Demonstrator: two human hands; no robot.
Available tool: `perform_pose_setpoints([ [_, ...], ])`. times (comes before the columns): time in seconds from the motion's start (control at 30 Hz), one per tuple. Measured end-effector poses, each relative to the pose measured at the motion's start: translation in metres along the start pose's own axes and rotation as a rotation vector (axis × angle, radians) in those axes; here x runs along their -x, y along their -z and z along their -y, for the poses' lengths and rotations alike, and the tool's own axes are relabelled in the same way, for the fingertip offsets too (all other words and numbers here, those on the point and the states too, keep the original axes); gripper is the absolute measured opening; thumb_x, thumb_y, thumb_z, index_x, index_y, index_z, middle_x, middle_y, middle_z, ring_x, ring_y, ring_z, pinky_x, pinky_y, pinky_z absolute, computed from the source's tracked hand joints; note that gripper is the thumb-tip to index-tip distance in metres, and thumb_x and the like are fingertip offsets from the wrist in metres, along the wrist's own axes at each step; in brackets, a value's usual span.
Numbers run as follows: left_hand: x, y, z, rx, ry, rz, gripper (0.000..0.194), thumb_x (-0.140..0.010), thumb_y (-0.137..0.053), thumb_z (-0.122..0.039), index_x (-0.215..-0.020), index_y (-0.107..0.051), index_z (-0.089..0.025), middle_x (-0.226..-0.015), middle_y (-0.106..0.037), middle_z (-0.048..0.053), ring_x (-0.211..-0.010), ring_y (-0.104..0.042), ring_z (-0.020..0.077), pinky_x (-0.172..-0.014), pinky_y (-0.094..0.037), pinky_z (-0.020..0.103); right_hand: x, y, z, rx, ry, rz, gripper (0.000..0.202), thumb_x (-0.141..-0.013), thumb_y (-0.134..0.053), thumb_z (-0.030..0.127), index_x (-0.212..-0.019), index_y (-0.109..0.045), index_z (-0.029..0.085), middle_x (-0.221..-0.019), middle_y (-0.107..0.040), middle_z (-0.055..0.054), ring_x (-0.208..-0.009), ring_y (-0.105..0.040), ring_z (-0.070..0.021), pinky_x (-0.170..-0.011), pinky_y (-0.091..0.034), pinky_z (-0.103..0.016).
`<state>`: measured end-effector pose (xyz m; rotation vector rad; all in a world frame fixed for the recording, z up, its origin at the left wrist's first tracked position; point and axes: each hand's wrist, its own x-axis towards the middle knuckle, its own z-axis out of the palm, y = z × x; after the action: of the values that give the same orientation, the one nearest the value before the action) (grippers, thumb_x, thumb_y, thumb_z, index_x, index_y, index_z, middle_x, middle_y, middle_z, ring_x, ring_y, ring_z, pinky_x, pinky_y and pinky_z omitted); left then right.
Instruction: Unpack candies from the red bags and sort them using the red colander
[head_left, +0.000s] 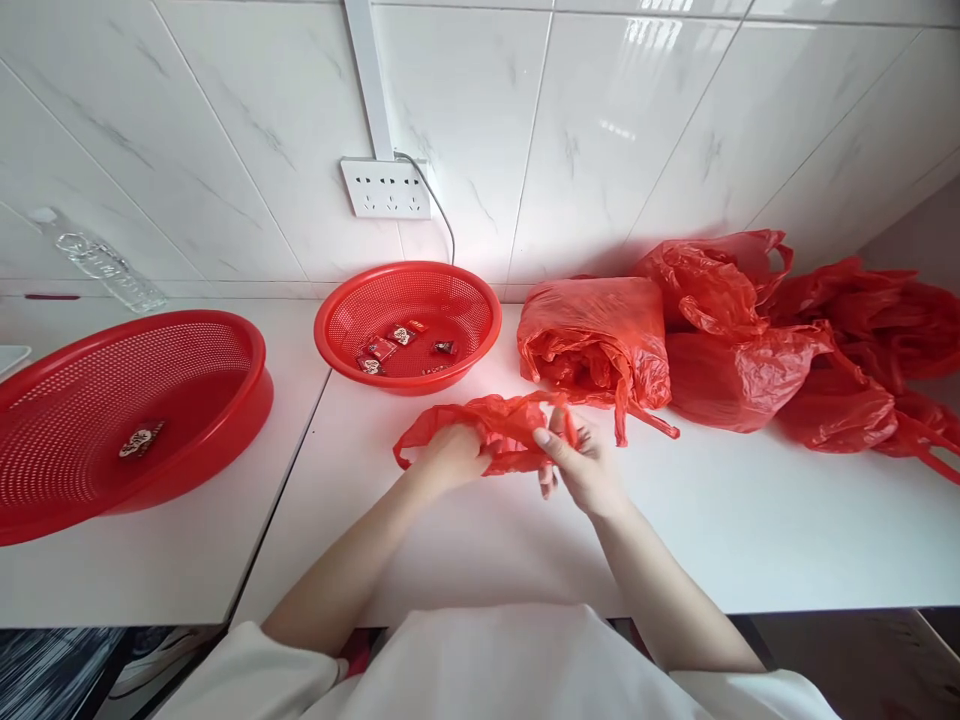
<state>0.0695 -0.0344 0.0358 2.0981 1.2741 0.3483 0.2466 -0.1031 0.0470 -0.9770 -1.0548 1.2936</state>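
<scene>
A thin red plastic bag is spread between my two hands just above the white table. My left hand reaches into the bag's opening, its fingers hidden by the plastic. My right hand pinches the bag's right part between thumb and fingers. Beyond the hands sits a round red basket with several small wrapped packets inside. To the right of the bag lies a filled, folded red bag, its handles trailing on the table.
A larger red basket with one packet stands at the left. Behind it a clear bottle leans by the wall. More red bags crowd the right side. A power strip with a cable is on the tiled wall.
</scene>
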Motion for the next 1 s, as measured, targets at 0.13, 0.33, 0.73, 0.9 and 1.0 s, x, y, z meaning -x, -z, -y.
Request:
perform_pose_setpoints([
  [0.13,0.003,0.014,0.023,-0.25,0.103,-0.028,0.033,-0.088,-0.042,-0.037,-0.068,-0.062,-0.019,-0.068,-0.065,0.008,-0.067,-0.062,0.0235,-0.064,-0.042,0.032,-0.012,0.032,0.008,0.039,0.092,-0.269,0.031,-0.08,-0.068,0.036,-0.069,-0.044,0.02,-0.042,-0.051,0.008,-0.029,-0.042,-0.0073,-0.032,-0.034,-0.019],
  [0.33,0.028,0.043,0.021,-0.144,-0.115,-0.147,0.021,-0.089,-0.044,-0.031,-0.096,-0.063,-0.024,-0.098,-0.069,0.002,-0.091,-0.063,0.0201,-0.08,-0.045,0.03,-0.018,0.038,0.002,0.332,0.332,-0.467,0.039,-0.081,-0.065,0.031,-0.114,-0.046,0.027,-0.102,-0.06,-0.003,-0.064,-0.062,-0.0122,-0.047,-0.044,-0.023],
  [0.73,0.055,0.036,0.009,-0.068,-0.095,0.107,0.032,-0.091,-0.044,-0.036,-0.091,-0.072,-0.02,-0.092,-0.071,0.006,-0.086,-0.065,0.0222,-0.075,-0.047,0.031,-0.06,-0.038,-0.044,1.565,0.374,0.552,0.017,-0.088,-0.047,0.016,-0.074,-0.056,0.016,-0.067,-0.061,-0.005,-0.059,-0.055,-0.0168,-0.066,-0.039,-0.031],
  [0.9,0.097,0.079,0.022,0.155,-0.005,-0.001,0.05,-0.098,-0.023,-0.034,-0.103,-0.072,-0.026,-0.102,-0.07,0.001,-0.097,-0.064,0.0168,-0.087,-0.046,0.027,-0.075,-0.035,-0.087,1.561,0.393,0.481,0.014,-0.088,-0.046,0.017,-0.086,-0.06,0.014,-0.09,-0.064,-0.012,-0.077,-0.059,-0.0209,-0.077,-0.038,-0.034],
  [1.0,0.113,0.109,0.042,0.104,0.066,-0.254,0.041,-0.096,-0.032,-0.036,-0.11,-0.069,-0.025,-0.112,-0.068,0.001,-0.106,-0.061,0.0182,-0.093,-0.045,0.029,-0.075,-0.033,-0.099,1.522,0.412,0.439,0.017,-0.091,-0.042,0.018,-0.089,-0.058,0.015,-0.094,-0.063,-0.011,-0.082,-0.058,-0.0216,-0.082,-0.037,-0.035],
])
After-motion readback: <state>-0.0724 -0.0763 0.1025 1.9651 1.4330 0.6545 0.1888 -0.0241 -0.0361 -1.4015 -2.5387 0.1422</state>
